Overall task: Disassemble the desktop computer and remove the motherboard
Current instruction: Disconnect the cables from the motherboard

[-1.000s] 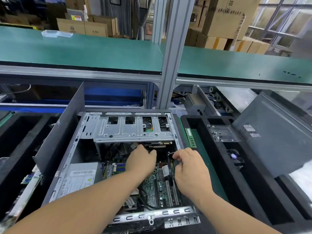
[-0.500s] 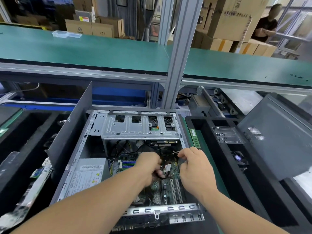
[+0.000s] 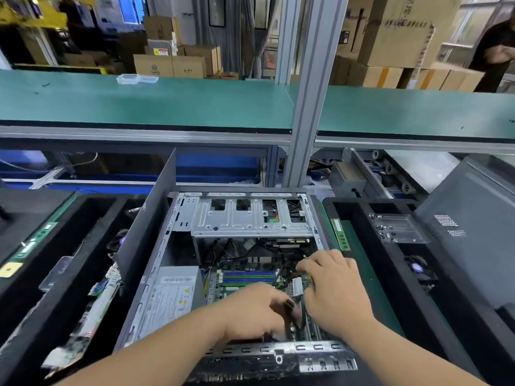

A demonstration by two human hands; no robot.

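Observation:
The open computer case point(image 3: 167, 246) lies on its side in front of me. Inside it the green motherboard point(image 3: 250, 277) shows blue memory slots and a small silver heatsink point(image 3: 297, 286). My left hand point(image 3: 255, 312) is low over the board, its fingers curled on a dark upright card point(image 3: 292, 316), which is blurred. My right hand point(image 3: 331, 288) is just to the right of that card, with bent fingertips down on the board's far right edge. What lies under its fingers is hidden.
A grey power supply point(image 3: 172, 299) fills the case's left. A metal drive cage point(image 3: 250, 218) spans the far end. Black foam trays flank the case, holding a memory stick point(image 3: 340, 234), a clear screw tray point(image 3: 395, 228), a fan point(image 3: 418, 270) and a removed card point(image 3: 92, 319). A person point(image 3: 498, 43) stands far right.
My left hand has drawn back toward me across the board, from the far end to the dark card. My right hand stayed near the board's right edge. The camera tilted up a little.

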